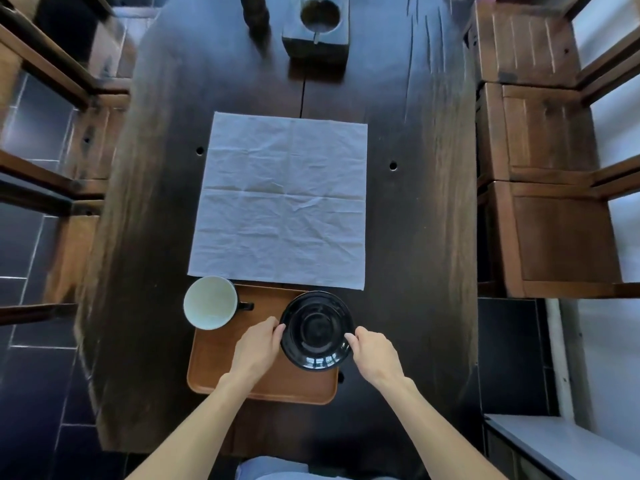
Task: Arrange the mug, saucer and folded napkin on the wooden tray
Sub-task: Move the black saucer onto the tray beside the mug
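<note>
Both hands, left hand and right hand, pinch opposite rims of the saucer at lower centre, likely to keep it level over the tray. Mug sits at the tray's upper-left corner; napkin lies unfolded mid-frame, not yet folded.

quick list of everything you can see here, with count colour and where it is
saucer: one, glossy black, over the right half of the tray, held at both side edges
mug: one, pale inside with a dark handle pointing right, at the tray's far left corner
wooden tray: one, orange-brown, on the near part of the table
napkin: one, light grey-white, spread open and creased, on the table beyond the tray
table: one, dark wood, runs down the middle
wooden block with round hollow: one, dark, far end of the table
chairs: brown wood, several along both sides
left hand: pinches the saucer's left edge
right hand: pinches the saucer's right edge
</note>
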`<state>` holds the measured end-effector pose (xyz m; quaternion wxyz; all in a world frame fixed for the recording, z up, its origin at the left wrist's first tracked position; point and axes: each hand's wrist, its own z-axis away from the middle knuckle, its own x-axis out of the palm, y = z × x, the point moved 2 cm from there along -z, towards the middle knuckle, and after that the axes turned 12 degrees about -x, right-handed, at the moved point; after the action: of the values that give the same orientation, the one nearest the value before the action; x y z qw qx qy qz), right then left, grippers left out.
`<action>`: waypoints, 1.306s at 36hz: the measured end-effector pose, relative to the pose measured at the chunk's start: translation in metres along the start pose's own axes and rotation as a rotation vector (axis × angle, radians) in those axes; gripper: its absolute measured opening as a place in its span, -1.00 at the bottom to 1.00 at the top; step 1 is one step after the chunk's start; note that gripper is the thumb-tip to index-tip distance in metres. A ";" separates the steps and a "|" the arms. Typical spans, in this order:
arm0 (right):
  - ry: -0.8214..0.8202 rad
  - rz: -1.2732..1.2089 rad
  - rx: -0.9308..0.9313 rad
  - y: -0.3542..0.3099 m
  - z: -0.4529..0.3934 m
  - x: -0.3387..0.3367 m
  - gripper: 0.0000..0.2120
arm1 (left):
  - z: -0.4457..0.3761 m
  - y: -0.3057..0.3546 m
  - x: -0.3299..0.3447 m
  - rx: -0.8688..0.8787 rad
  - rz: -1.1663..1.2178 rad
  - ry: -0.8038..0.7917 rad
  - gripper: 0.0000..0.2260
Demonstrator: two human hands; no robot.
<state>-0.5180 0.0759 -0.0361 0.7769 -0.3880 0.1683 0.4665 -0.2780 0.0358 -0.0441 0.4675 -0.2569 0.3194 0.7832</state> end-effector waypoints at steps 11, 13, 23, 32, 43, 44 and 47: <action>-0.051 0.029 0.022 -0.006 -0.003 0.006 -0.65 | -0.002 -0.012 0.006 -0.097 0.116 -0.087 -0.75; -0.071 0.032 0.034 -0.006 -0.005 0.005 -0.64 | -0.004 -0.011 0.006 -0.126 0.174 -0.104 -0.77; -0.080 0.029 0.052 -0.011 -0.017 0.003 -0.62 | -0.013 -0.005 -0.004 -0.186 0.250 -0.109 -0.78; -0.068 0.034 0.077 -0.012 -0.022 0.005 -0.62 | -0.011 -0.008 -0.006 -0.197 0.300 -0.123 -0.77; 0.029 -0.204 0.238 -0.018 -0.001 0.018 -0.50 | -0.017 -0.010 -0.016 -0.184 0.297 -0.247 -0.85; 0.012 -0.211 0.232 -0.018 0.001 0.020 -0.51 | -0.018 -0.009 -0.018 -0.176 0.307 -0.246 -0.84; -0.027 -0.231 0.189 -0.016 0.004 0.027 -0.54 | -0.021 -0.001 -0.024 -0.151 0.319 -0.224 -0.84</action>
<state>-0.4910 0.0908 -0.0431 0.8605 -0.3236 0.1551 0.3616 -0.2648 0.0068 -0.0419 0.3494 -0.1487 0.2423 0.8928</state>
